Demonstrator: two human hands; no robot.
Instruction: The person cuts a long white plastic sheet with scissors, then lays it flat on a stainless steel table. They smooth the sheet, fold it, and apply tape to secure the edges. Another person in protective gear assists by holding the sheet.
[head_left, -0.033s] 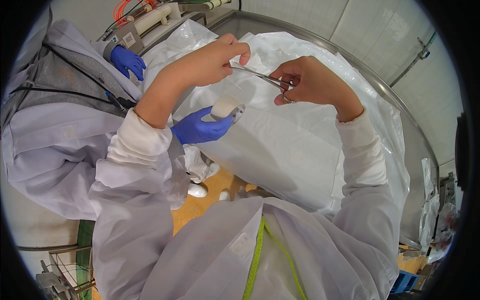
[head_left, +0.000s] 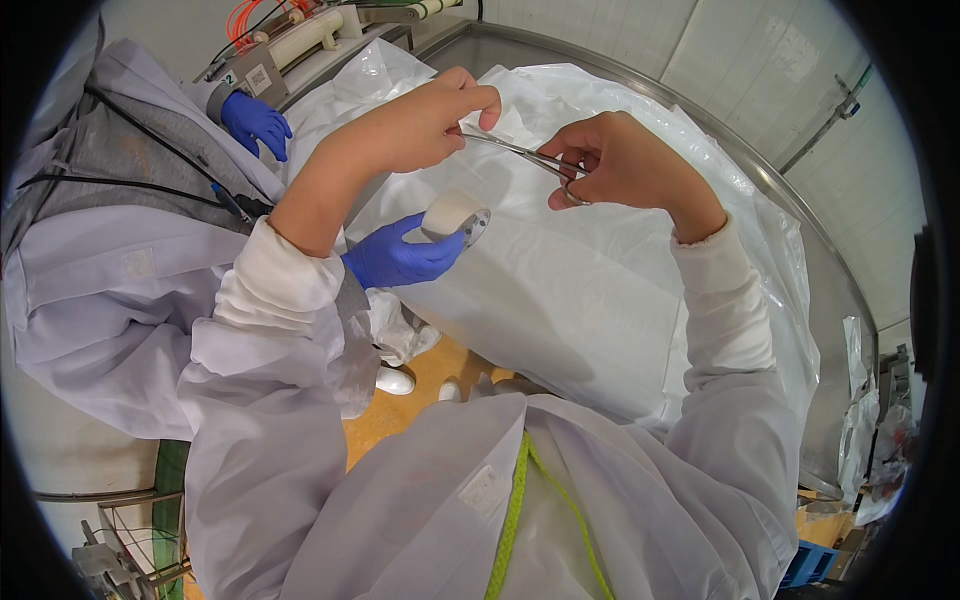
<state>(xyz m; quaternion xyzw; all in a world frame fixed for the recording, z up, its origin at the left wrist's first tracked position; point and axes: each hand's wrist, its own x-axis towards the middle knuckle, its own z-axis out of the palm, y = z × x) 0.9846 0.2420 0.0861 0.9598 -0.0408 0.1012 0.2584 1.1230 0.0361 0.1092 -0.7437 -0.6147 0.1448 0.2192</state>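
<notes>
My right hand (head_left: 625, 165) has its fingers in the handle loops of metal scissors (head_left: 512, 149), whose blades point left. My left hand (head_left: 430, 120) is closed in a pinch right at the blade tips. Whatever it grips there is hidden by the fingers. Both hands are above a large white plastic sheet (head_left: 570, 290) with a crumpled far edge. Below and between my hands, a co-worker's blue-gloved hand (head_left: 402, 256) holds a roll of pale tape (head_left: 452, 213).
The sheet covers a steel table with a raised metal rim (head_left: 765, 180). A co-worker stands close on my left, the other gloved hand (head_left: 257, 124) near the sheet's edge. Beyond is a machine with a roller (head_left: 305, 40) and orange tubing. White shoes (head_left: 395, 381) show on the orange floor.
</notes>
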